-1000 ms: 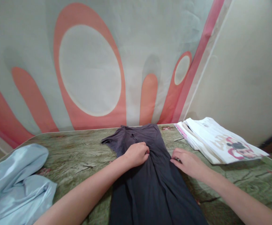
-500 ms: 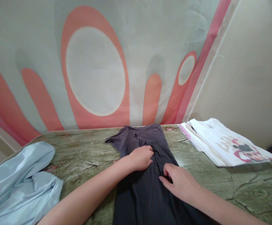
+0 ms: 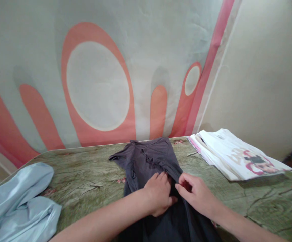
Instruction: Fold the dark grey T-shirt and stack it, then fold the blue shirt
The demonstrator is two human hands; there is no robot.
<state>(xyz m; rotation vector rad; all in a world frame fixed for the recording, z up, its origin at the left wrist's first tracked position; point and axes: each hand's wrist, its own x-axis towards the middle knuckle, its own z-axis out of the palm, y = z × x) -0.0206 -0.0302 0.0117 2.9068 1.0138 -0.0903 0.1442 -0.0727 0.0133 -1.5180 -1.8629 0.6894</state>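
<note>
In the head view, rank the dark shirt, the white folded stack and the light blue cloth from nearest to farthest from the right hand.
1. Dark shirt: touching the right hand, mid table.
2. White folded stack: to the right, towards the far edge.
3. Light blue cloth: at the far left end.

Green wood-grain table [image 3: 90, 171]. Centre: dark grey garment [image 3: 148, 158], spread flat. Near left: crumpled light blue cloth [image 3: 17, 201]. Far right: stack of folded white shirts [image 3: 231, 158].
</note>
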